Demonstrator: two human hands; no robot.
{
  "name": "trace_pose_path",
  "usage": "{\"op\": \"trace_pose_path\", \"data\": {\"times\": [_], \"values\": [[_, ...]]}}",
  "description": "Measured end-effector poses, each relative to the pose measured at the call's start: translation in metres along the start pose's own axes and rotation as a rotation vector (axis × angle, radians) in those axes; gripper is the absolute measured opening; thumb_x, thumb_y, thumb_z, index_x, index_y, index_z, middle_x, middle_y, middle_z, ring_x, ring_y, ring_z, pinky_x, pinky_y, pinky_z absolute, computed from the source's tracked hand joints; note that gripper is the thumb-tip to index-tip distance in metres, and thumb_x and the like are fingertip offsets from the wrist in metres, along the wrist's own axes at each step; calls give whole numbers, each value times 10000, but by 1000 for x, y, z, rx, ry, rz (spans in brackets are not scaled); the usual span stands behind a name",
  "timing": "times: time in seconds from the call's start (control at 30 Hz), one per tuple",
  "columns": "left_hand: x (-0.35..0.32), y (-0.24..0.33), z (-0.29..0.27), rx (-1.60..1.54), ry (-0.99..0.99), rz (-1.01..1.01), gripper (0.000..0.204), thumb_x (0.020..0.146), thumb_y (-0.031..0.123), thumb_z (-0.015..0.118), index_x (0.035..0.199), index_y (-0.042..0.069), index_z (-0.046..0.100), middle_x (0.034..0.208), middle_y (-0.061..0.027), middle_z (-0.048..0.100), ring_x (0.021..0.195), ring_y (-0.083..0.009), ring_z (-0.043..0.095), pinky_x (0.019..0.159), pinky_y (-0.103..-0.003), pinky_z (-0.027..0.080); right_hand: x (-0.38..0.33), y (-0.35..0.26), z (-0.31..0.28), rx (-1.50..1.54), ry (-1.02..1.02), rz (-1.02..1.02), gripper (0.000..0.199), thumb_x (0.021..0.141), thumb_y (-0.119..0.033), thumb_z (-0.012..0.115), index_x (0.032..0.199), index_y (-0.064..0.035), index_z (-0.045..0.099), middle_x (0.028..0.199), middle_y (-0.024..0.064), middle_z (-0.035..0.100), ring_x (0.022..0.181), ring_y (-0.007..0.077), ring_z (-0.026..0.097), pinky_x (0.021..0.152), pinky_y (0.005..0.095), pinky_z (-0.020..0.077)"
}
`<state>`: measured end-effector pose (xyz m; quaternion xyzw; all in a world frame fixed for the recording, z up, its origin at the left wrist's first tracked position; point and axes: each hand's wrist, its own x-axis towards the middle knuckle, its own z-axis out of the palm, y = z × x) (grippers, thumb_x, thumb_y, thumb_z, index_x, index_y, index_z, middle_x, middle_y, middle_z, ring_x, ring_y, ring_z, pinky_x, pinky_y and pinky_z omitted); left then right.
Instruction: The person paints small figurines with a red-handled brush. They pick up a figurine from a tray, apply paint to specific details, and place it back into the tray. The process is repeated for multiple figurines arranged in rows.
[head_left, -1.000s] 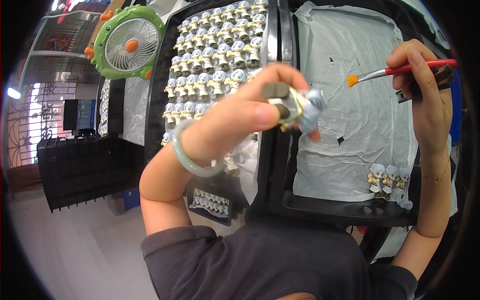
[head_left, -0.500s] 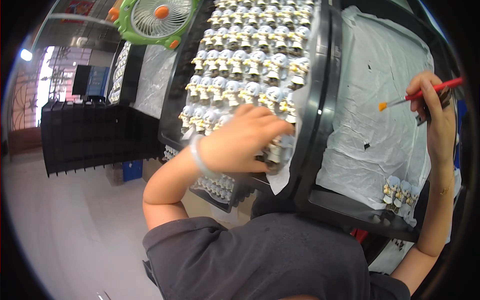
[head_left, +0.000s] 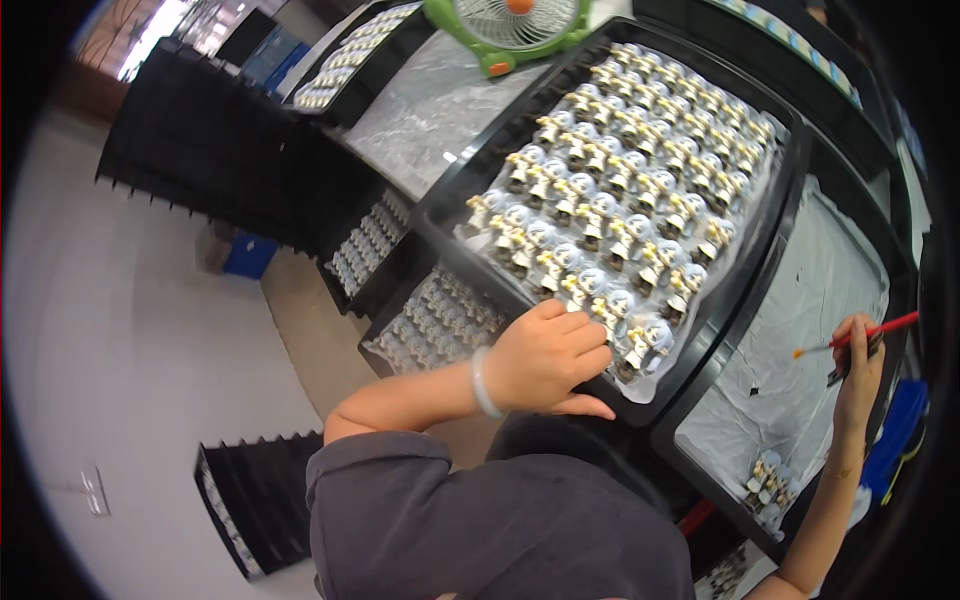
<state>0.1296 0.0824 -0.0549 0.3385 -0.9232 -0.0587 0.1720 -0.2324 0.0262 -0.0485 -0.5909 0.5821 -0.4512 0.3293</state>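
Note:
A black tray (head_left: 440, 215) holds rows of small figurines (head_left: 600, 210) with pale blue hair and white-and-gold bodies, lying on a pale liner. My left hand (head_left: 545, 362), with a white bangle at its wrist, is at the tray's near rim. Its fingers curl over the rim while the thumb lies along the outside. Over a second tray (head_left: 690, 450) at the right, my right hand (head_left: 858, 365) holds a paintbrush (head_left: 895, 325) with a red handle and orange-yellow tip. A small dark object also shows in that hand, too hidden to name. Several figurines (head_left: 770, 485) lie in that tray's near corner.
A green fan (head_left: 495, 60) stands beyond the tray. More figurine trays sit lower at the left (head_left: 435, 320) and at the far left (head_left: 355, 60). Black crates (head_left: 220, 150) stand on the left, and a blue item (head_left: 890, 440) lies at the right edge.
The view has turned, so the trays appear slanted. My left hand has gone from among the nearest figurines to the tray's near rim. My right hand keeps the paintbrush over the second tray.

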Motion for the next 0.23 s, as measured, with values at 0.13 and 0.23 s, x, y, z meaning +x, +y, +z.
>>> {"op": "trace_pose_path", "data": {"times": [0.13,0.23], "values": [[-9,-14,7,82,149,118,465,679,551,530,608,100,438,639,-22,419,588,-177,440,542,-295,319,-4,12,-11,42,12,-35,326,901,-271,398,635,-84,413,537,-34,350,456,31,284,431,187,213],[-34,-20,13,210,193,156,482,676,574,517,609,104,433,646,-28,428,588,-180,443,551,-302,319,3,47,-22,85,-6,-57,324,894,-283,423,639,-84,408,559,-19,364,453,35,291,426,192,208]]}}
